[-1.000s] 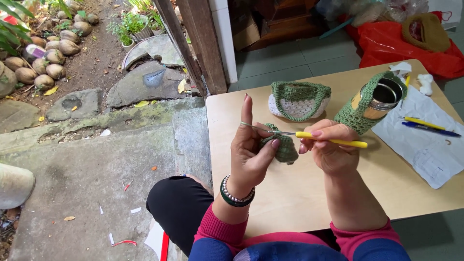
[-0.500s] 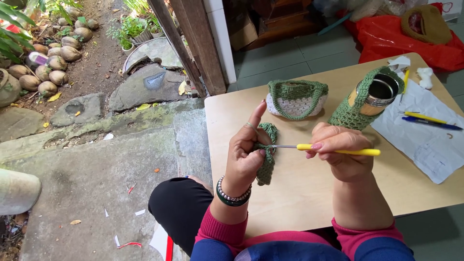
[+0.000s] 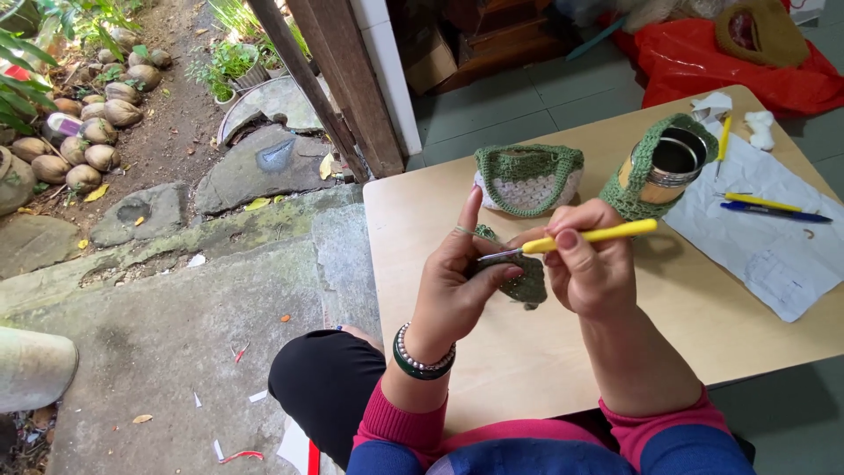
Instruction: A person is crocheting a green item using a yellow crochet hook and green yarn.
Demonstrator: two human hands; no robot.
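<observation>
Between both hands: green crochet piece (image 3: pixel 527 283) pinched by left hand (image 3: pixel 457 286) fingers; right hand (image 3: pixel 591 268) fingers grip yellow hook (image 3: pixel 598 235).

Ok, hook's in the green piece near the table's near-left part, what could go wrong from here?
The crochet hook tip sits close to the left hand fingers pinching the green crochet piece; a slip could jab them. The strand over the raised index finger could slide off and slacken. The tin can stands just beyond the right hand; a wide swing might knock it.

Soft, even daylight; faint shadows under hands (image 3: pixel 519 281) on tabletop (image 3: pixel 703 317). Sharp centre, slight wide-angle bending at edges, far right corner perhaps softer.
</observation>
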